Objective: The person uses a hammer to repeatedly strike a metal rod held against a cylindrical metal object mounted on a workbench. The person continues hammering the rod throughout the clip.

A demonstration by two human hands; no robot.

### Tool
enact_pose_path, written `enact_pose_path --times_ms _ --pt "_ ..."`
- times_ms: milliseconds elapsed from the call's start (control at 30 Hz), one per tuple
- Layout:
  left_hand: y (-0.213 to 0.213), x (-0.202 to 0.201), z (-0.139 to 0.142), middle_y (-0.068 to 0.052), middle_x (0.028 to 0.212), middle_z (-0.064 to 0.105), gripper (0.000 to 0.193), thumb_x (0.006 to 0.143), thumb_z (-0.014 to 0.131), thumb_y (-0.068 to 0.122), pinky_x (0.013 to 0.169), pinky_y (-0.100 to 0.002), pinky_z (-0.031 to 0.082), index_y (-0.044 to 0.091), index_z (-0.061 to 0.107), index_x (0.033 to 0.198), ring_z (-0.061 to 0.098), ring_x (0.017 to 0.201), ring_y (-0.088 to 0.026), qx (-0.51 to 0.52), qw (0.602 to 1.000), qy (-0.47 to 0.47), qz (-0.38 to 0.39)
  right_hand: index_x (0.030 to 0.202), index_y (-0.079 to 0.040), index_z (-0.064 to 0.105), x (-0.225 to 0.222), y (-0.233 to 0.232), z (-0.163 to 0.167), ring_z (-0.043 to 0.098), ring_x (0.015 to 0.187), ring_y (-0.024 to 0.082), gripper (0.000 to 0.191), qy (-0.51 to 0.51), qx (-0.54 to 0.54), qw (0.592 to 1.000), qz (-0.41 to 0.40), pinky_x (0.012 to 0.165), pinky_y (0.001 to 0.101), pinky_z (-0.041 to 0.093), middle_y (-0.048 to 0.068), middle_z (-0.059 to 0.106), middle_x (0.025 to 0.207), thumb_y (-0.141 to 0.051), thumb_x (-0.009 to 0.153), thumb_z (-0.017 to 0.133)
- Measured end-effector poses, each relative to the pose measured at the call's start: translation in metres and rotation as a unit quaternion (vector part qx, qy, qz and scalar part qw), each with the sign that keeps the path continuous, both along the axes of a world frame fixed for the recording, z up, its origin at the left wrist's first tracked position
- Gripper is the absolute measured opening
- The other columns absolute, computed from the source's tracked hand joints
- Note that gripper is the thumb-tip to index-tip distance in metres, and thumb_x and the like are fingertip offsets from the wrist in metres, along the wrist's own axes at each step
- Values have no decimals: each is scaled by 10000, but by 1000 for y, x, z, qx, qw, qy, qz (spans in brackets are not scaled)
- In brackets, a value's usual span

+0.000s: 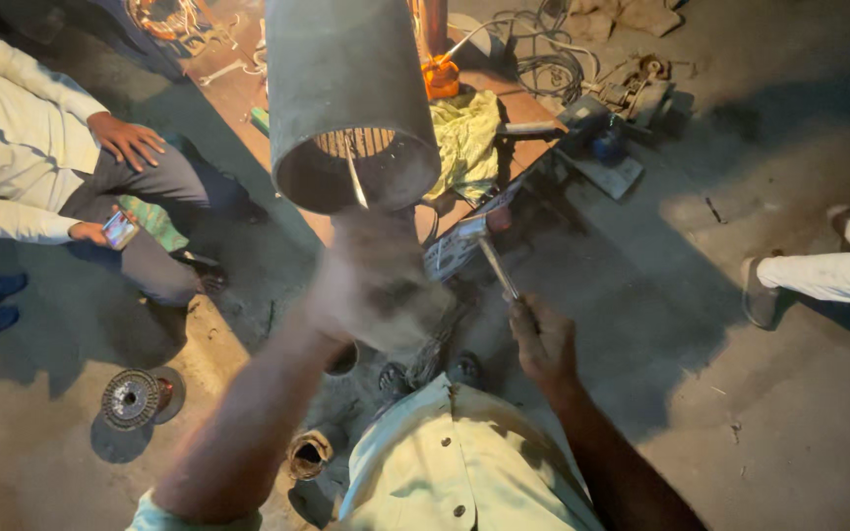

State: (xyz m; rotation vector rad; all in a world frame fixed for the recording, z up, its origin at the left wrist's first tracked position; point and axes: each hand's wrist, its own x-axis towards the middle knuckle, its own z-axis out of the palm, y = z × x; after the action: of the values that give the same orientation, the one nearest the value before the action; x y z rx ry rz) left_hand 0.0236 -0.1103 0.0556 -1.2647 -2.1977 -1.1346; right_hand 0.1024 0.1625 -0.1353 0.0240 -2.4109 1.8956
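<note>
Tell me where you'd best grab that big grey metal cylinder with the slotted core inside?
Probably by the outer wall of the grey cylinder, hands on opposite sides, coming from below near the open end. Its smooth round shell is too wide for a one-hand grip, and the slotted core with a strip sticking out looks awkward to hold.

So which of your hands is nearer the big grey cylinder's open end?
Left. The left hand, motion-blurred, is just below the grey cylinder. The right hand holds a thin metal tool lower right.

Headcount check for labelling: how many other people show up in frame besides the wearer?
2. One person sits at upper left holding a phone. Of the other, only the legs show at the right edge. Others may be out of frame.
</note>
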Motion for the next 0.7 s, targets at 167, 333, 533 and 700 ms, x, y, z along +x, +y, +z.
enact_pose_path --times_ms 167,333,533,700 --pt "6 28 -93 -15 638 563 235 684 787 326 642 -407 454 156 660 785 597 625 -208 -290 953 92 -4 1148 15 694 8 -4 -3 450 604 46 407 6 -35 999 2 515 258 378 -46 496 662 -361 1034 589" --pt "-3 39 -98 4 694 594 277 680 774 354 657 -393 451 156 697 858 639 691 -194 -183 978 14 -98 1136 14 722 13 0 13 473 614 48 467 -33 5 999 -43 517 255 387 -47 526 687 -409 1053 543" --pt "-2 5 29 -60 626 506 227 672 747 255 567 -421 427 120 567 648 554 581 -251 2 1000 -23 5 1140 21 714 17 -12 13 450 587 71 423 -57 -31 996 -57 500 270 348 -28 521 669 -353 1038 546" --pt "20 8 -15 -73 662 581 294 617 778 370 611 -434 457 126 639 703 594 627 -278 -68 993 50 -77 1149 26 705 20 -15 -5 502 640 59 362 2 -39 998 -46 554 246 415 -29 555 706 -293 1055 563"
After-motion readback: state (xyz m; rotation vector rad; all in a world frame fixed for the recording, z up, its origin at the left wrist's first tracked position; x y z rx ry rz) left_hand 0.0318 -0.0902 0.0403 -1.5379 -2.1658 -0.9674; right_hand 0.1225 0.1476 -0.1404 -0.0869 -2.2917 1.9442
